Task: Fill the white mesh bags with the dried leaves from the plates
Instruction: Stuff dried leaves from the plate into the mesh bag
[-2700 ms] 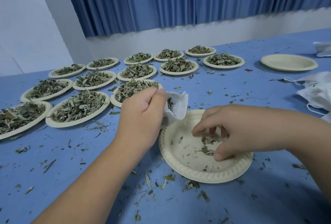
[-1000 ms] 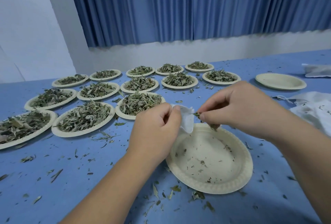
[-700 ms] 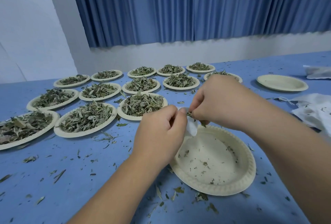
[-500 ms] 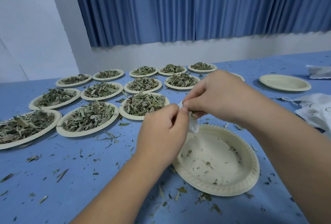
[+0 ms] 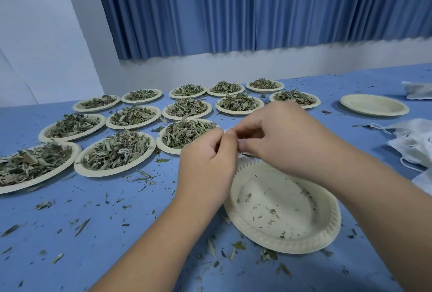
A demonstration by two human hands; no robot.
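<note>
My left hand (image 5: 207,165) and my right hand (image 5: 278,136) meet fingertip to fingertip above the far rim of a cream paper plate (image 5: 304,242) that holds only leaf crumbs. Between them they pinch a small white mesh bag (image 5: 242,155), almost wholly hidden by the fingers; only a sliver shows under the right hand. Several plates heaped with dried leaves (image 5: 117,149) stand in rows to the left and behind.
Another bare plate (image 5: 374,108) stands at the far right. A pile of white mesh bags (image 5: 413,144) lies at the right edge, one more bag (image 5: 418,90) behind it. Leaf bits litter the blue tablecloth (image 5: 93,233). A blue curtain hangs behind.
My right hand lifted from the near plate, where it picked up the last leaves, and came to the bag at my left hand. Both hands now close together over the bag's top.
</note>
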